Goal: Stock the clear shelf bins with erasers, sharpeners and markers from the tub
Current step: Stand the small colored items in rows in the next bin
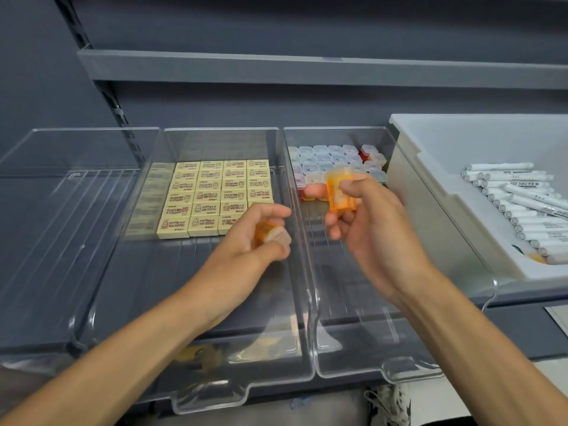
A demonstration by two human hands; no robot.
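Three clear bins stand side by side on the shelf. The middle bin (196, 302) holds several cream erasers (209, 195) laid in rows. Small sharpeners with clear caps (325, 159) fill the back of the right bin (362, 302). My left hand (246, 241) grips an orange sharpener (270, 233) over the middle bin's right side. My right hand (365, 216) pinches a second orange sharpener (339, 193) upright above the right bin. White markers (522, 204) lie piled in the white tub (430, 142) at the right.
The left clear bin (61, 241) has nothing in it. A grey shelf (307, 69) runs above and a dark back panel stands behind the bins. The bins' front lips overhang the shelf edge, with the floor below them.
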